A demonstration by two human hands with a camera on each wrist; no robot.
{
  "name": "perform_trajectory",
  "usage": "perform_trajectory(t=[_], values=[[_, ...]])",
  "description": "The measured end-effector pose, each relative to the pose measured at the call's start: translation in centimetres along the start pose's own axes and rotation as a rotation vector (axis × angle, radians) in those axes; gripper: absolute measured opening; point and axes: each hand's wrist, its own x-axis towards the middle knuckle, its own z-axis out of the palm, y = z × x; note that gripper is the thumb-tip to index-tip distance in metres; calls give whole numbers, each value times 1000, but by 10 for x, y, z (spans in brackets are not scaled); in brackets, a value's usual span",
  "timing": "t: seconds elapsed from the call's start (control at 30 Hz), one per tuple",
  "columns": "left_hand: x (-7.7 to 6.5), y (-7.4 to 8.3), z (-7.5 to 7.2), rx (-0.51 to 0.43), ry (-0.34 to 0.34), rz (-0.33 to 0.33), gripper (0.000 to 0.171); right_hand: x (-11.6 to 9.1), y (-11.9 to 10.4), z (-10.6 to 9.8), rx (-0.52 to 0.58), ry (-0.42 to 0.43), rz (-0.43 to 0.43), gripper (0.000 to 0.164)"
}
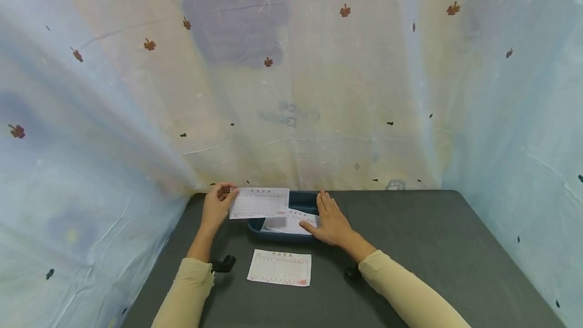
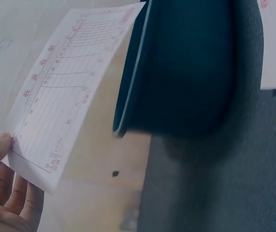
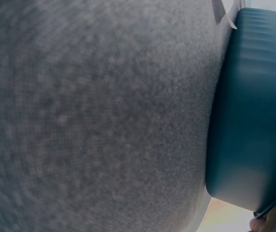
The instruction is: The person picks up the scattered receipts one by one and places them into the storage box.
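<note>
My left hand (image 1: 217,209) pinches the left edge of a white printed receipt slip (image 1: 259,203) between thumb and fingers. The slip is held up over the left part of a dark teal plastic bin (image 1: 282,238), hiding some of it. In the left wrist view the thumb lies on the printed face of the slip (image 2: 65,87). Several similar slips (image 1: 296,222) lie inside the bin. My right hand (image 1: 334,224) rests at the bin's right end, fingers straight along the rim and thumb spread inward over the slips. The right wrist view shows fingertips (image 3: 257,224) right at the rim.
Another receipt slip (image 1: 280,268) lies flat on the dark grey table (image 1: 410,252) in front of the bin. A pale patterned curtain (image 1: 319,90) hangs behind the table and along both sides. Dark straps with camera mounts (image 1: 223,264) sit at the wrists.
</note>
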Motion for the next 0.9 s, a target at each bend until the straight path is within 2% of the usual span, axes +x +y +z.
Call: perform_trajectory(t=[0.5,0.9], values=[[0,-2,42,8,-91,33,19,0,-2,-1,3,2,9,112],[-6,-8,62,32,-168,27,15,0,-1,0,-8,-9,16,114]])
